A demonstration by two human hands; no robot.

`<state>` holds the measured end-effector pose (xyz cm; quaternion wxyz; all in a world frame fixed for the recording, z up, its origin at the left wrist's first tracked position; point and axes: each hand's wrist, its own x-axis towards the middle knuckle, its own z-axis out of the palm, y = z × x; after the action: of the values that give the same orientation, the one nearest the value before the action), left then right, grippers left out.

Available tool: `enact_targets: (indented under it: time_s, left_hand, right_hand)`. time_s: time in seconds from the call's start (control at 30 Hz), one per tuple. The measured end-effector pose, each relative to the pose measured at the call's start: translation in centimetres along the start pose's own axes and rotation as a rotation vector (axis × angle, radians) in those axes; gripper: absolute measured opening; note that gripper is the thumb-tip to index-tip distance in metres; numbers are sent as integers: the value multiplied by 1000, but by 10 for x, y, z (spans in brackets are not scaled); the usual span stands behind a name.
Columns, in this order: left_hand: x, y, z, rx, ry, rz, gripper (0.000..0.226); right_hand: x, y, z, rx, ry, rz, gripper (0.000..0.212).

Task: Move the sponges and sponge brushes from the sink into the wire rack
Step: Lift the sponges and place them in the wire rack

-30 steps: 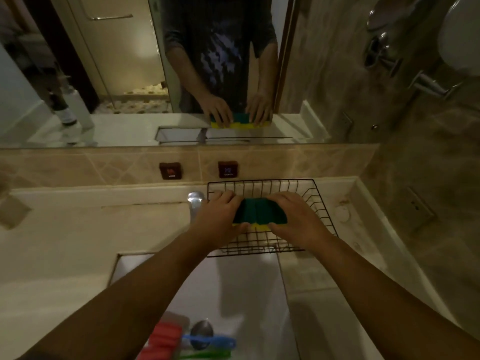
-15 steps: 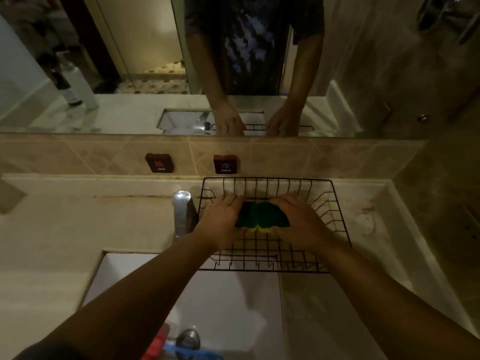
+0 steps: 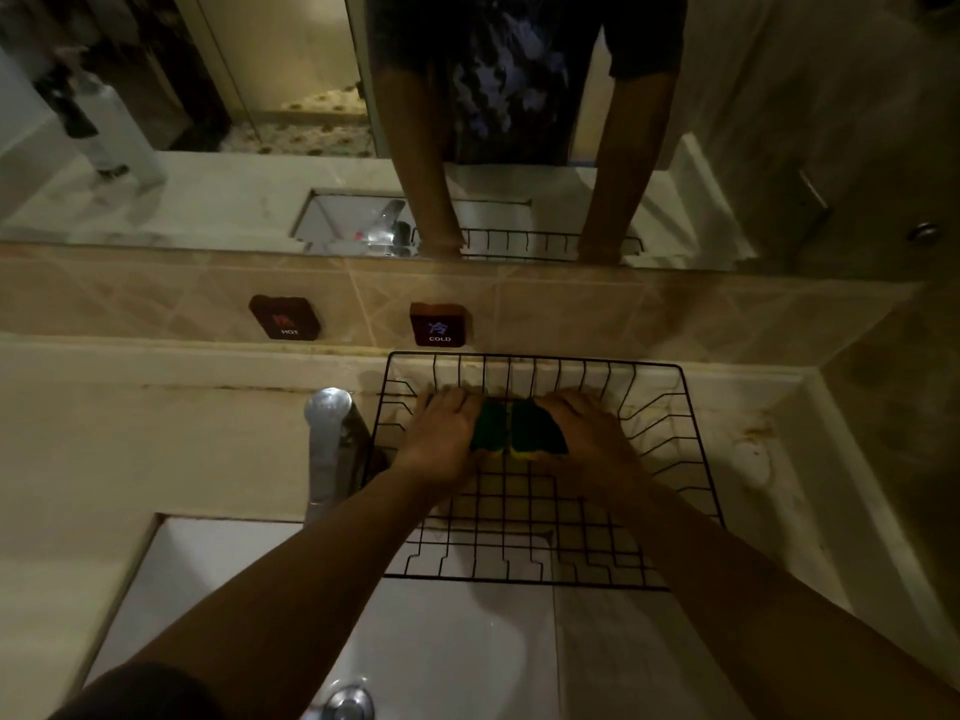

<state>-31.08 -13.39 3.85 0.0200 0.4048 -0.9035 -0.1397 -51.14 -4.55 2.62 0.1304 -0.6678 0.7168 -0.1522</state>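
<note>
Lower now than a second ago, two sponges point(image 3: 517, 427) have sunk from rim height toward the floor of the rack point(image 3: 670, 517), near its far edge. Closest to the camera, the sink point(image 3: 457, 646) shows only its drain. The left hand point(image 3: 445, 433) and right hand point(image 3: 587, 436) each clamp one sponge, side by side and touching, green up, yellow edges toward the sink, long axes running near to far. Best to seat both flat on the wires before letting go.

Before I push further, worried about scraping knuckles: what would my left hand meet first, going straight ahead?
Probably the wire rack's back wall, just beyond the left hand's fingertips; depth is hard to judge.
</note>
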Motion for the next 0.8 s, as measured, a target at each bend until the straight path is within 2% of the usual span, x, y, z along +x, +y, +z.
enact_targets:
  time_s: [0.2,0.47,0.8]
  left_hand:
    - [10,-6,11,-39,29,20,68]
    - [17,-12,21,5,64,29,67]
    - [20,-15,28,-4,78,42,66]
  right_hand:
    - [10,-2,9,66,28,3,64]
    - [13,0,16,76,94,-90,59]
    - [17,4,18,35,75,-94,61]
